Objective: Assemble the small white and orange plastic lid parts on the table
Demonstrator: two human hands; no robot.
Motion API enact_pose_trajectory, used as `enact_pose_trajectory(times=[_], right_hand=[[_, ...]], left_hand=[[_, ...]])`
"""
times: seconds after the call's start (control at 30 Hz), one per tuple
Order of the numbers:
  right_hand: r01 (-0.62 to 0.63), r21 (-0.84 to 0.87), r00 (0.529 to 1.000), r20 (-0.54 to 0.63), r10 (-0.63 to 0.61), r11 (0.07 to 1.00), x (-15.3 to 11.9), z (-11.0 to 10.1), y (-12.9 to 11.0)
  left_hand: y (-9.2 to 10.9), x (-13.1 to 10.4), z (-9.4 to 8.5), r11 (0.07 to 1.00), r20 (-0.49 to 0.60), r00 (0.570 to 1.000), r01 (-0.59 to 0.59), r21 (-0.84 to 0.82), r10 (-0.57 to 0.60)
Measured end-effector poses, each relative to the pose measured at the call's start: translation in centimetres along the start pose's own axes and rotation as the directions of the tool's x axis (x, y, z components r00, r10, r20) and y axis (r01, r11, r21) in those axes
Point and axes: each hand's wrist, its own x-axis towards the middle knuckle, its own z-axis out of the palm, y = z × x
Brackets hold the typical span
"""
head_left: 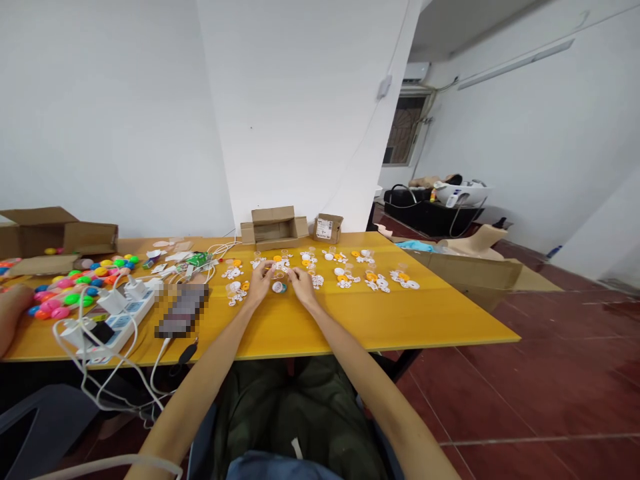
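Observation:
My left hand (261, 280) is over the middle of the yellow table, its fingers curled closed at the edge of a cluster of small white and orange parts. Facing it, my right hand (301, 283) has its fingertips drawn together; whatever either hand pinches is too small to make out. Between the hands stands a small clear plastic cup (279, 274). Just nearer to me is a small round white-and-teal piece (279, 287). Groups of white gear-like discs (345, 281), orange wheels (401, 277) and clear cups lie around both hands, mostly to the right.
Two cardboard boxes, one open (275, 230) and one labelled (328, 229), stand at the wall. To the left lie a phone (183, 311), a power strip (123, 323) with tangled white cables, and many coloured balls (70, 299). Another person's arm (14, 310) rests at far left.

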Motion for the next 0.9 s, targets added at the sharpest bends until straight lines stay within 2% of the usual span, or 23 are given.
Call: enact_pose_trajectory(times=[0.17, 0.3, 0.5, 0.63, 0.9], right_hand=[[-0.024, -0.297, 1.0, -0.001, 0.024, 0.955, -0.2, 0.3, -0.2], [-0.028, -0.391, 0.998, 0.038, 0.046, 0.92, -0.3, 0.4, -0.7], [0.067, -0.314, 0.988, 0.153, -0.019, 0.947, -0.3, 0.5, -1.1], [0.081, -0.264, 0.983, 0.18, -0.034, 0.961, -0.2, 0.6, -0.9], [0.022, -0.175, 0.998, 0.057, -0.012, 0.984, -0.2, 0.4, -0.6]], left_hand=[[-0.6, 0.2, -0.3, 0.999, -0.08, 0.997, 0.004, 0.052, 0.0], [-0.7, 0.0, -0.1, 0.997, -0.08, 0.997, 0.013, 0.082, -0.006], [-0.8, -0.1, 0.3, 0.993, -0.069, 0.997, -0.008, 0.119, 0.017], [-0.9, -0.2, 0.2, 0.989, -0.042, 0.999, -0.012, 0.145, 0.019], [-0.1, -0.4, 0.0, 0.986, 0.008, 1.0, -0.02, 0.165, 0.019]])
